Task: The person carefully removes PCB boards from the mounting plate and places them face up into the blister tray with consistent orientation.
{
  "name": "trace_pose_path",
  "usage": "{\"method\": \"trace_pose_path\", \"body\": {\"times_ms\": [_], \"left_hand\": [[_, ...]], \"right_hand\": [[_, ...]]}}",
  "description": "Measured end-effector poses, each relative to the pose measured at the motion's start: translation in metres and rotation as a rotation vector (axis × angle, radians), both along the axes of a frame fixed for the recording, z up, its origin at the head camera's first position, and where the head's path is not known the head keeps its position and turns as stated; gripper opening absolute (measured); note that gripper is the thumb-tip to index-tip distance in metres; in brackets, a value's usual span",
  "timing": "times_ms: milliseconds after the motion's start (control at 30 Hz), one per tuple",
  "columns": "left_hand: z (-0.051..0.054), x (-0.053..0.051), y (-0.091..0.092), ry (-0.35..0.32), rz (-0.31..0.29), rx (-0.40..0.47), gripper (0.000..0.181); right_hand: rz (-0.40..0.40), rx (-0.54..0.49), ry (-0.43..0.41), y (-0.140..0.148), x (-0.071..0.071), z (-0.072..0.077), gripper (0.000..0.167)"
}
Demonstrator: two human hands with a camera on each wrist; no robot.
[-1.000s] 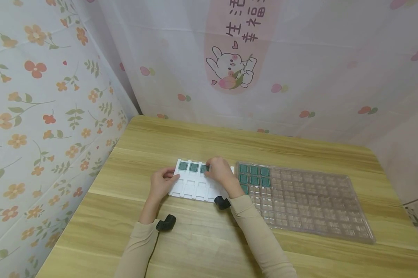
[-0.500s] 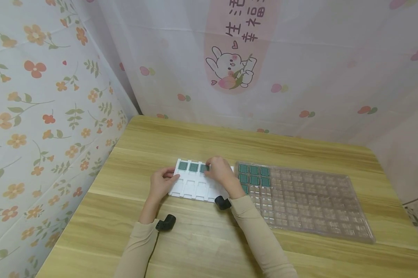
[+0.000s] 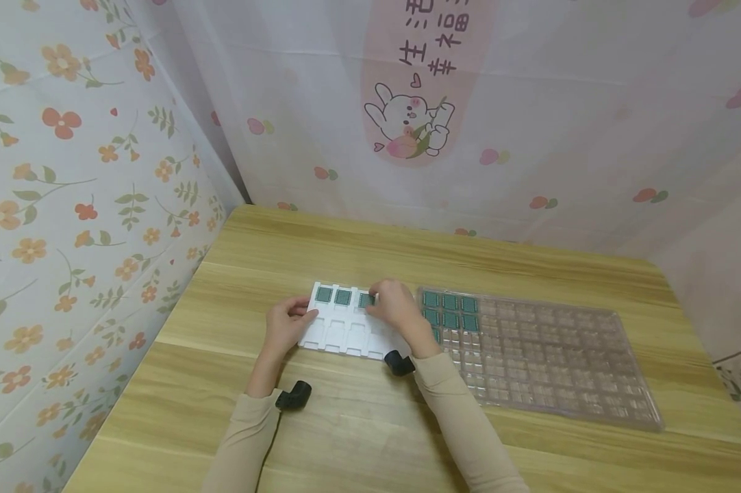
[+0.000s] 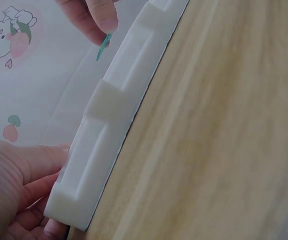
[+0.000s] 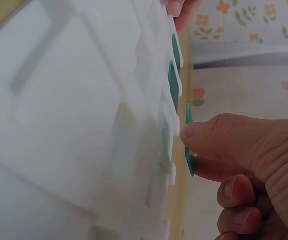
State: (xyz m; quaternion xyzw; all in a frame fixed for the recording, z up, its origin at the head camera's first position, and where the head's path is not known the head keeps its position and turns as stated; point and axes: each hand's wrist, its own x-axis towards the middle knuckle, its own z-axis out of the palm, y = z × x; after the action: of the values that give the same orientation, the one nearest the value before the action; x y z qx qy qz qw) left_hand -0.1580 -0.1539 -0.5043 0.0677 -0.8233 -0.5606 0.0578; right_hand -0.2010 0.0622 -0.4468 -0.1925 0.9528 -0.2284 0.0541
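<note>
My left hand [image 3: 285, 324] grips the left end of a white compartment tray [image 3: 348, 327], thumb on top and fingers at its edge. Between thumb and forefinger, my right hand [image 3: 396, 305] pinches a thin square green chip [image 5: 190, 166] by its edges. In the right wrist view, that chip stands apart from the tray surface, just above the far row. Two more green chips [image 3: 324, 294] [image 3: 342, 297] sit in the far-row pockets at the tray's left. The tray's right end is partly hidden behind my right hand.
Right of the white tray lies a large clear plastic tray [image 3: 549, 356] with many pockets. Several green chips [image 3: 450, 302] fill its upper-left corner. Wrist-worn black cameras [image 3: 295, 396] sit above the wooden table [image 3: 333, 438]. Patterned curtains [image 3: 309, 103] border the far and left sides.
My right hand has shifted slightly right, and the green chip it pinches has moved right with it. My left hand and the white tray stay in place.
</note>
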Motion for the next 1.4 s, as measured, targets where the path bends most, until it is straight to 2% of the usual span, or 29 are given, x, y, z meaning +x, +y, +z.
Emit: {"method": "trace_pose_path", "body": {"times_ms": [167, 467, 1000, 1400], "left_hand": [[0.000, 0.000, 0.000, -0.002, 0.001, -0.002, 0.029], [-0.002, 0.000, 0.000, -0.003, 0.007, -0.004, 0.028], [-0.002, -0.001, 0.000, -0.006, 0.004, -0.004, 0.030], [-0.003, -0.001, 0.000, 0.007, 0.004, -0.010, 0.028]], "right_hand": [[-0.008, 0.003, 0.025, 0.003, 0.003, 0.001, 0.025], [-0.031, 0.008, 0.009, 0.009, 0.006, 0.002, 0.026], [-0.043, -0.060, 0.024, 0.022, 0.015, 0.005, 0.026], [-0.067, -0.058, 0.009, 0.032, 0.021, 0.010, 0.026]]}}
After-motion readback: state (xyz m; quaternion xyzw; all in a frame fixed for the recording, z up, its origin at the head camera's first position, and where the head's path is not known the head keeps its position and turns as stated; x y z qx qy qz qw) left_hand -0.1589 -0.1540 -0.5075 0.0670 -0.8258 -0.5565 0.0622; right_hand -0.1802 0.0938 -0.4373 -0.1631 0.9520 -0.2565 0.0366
